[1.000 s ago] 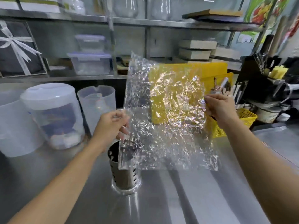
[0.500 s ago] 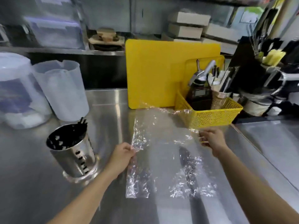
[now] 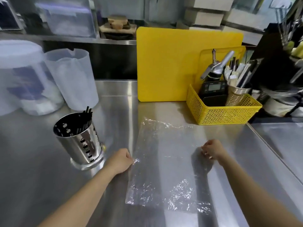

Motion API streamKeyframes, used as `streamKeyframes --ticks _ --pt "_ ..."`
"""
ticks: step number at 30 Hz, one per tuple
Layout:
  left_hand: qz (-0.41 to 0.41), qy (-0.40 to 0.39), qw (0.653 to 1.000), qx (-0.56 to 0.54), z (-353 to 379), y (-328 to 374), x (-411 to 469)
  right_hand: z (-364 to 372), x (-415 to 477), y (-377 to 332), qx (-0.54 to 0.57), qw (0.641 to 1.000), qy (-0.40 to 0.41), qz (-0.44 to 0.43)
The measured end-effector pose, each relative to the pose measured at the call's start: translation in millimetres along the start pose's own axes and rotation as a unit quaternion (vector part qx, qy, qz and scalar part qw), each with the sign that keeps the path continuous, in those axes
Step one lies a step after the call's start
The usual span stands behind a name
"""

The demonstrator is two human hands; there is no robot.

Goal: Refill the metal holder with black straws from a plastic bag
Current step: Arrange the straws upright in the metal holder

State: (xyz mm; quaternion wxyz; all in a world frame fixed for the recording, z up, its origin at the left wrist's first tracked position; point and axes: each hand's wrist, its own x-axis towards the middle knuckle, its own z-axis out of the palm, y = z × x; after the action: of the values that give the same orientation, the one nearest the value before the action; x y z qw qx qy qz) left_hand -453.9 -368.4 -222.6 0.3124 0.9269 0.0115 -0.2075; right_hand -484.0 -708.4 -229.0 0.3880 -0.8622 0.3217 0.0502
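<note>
Head view: plastic bag (image 3: 165,163) lies flat, pinched between left hand (image 3: 120,160) and right hand (image 3: 212,149).

Counter (image 3: 41,161): near-left stretch bare. Metal holder (image 3: 78,140) stands left of middle, upright, its mouth open from above; black straws (image 3: 87,113) rise at its far rim. Two translucent tubs (image 3: 72,79) block the far-left edge. Yellow cutting board (image 3: 172,63) walls the far edge; yellow basket (image 3: 223,110) fills the far-right. Flat plastic bag (image 3: 165,161) covers the middle. Open lane between holder and bag.
</note>
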Motion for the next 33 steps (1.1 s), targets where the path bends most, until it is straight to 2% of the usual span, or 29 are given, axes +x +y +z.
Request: streamKeyframes --ticks 4,8,12,16,19,23,29,33 --pt "0.048 -0.013 0.996 0.074 -33.2 14.2 -14.4 -11.6 -12.7 -41.7 -0.071 0.995 -0.051 -0.049" --pt "0.118 0.001 0.989 0.086 -74.2 26.3 -36.6 -8.3 -39.3 -89.7 -0.076 0.982 -0.076 -0.156" --pt "0.198 0.068 0.978 0.026 -114.1 29.4 -62.2 9.5 -75.6 -138.5 -0.075 0.959 -0.08 -0.261" --pt "0.262 0.155 0.952 -0.019 -144.7 21.4 -88.6 38.5 -109.3 -179.1 -0.042 0.943 -0.07 -0.323" --pt "0.281 0.224 0.931 -0.07 -162.7 2.0 -94.1 63.5 -128.2 -203.5 0.001 0.935 -0.072 -0.346" --pt "0.263 0.276 0.917 -0.116 -180.6 -30.1 -83.2 91.8 -145.8 -228.5 0.063 0.926 -0.071 -0.366" --pt "0.234 0.249 0.931 -0.132 -189.0 -64.3 -53.4 121.7 -159.8 -252.4 0.111 0.919 -0.106 -0.363" --pt "0.266 0.141 0.948 -0.107 -189.8 -69.8 -44.7 137.9 -165.1 -259.1 0.057 0.931 -0.179 -0.313"
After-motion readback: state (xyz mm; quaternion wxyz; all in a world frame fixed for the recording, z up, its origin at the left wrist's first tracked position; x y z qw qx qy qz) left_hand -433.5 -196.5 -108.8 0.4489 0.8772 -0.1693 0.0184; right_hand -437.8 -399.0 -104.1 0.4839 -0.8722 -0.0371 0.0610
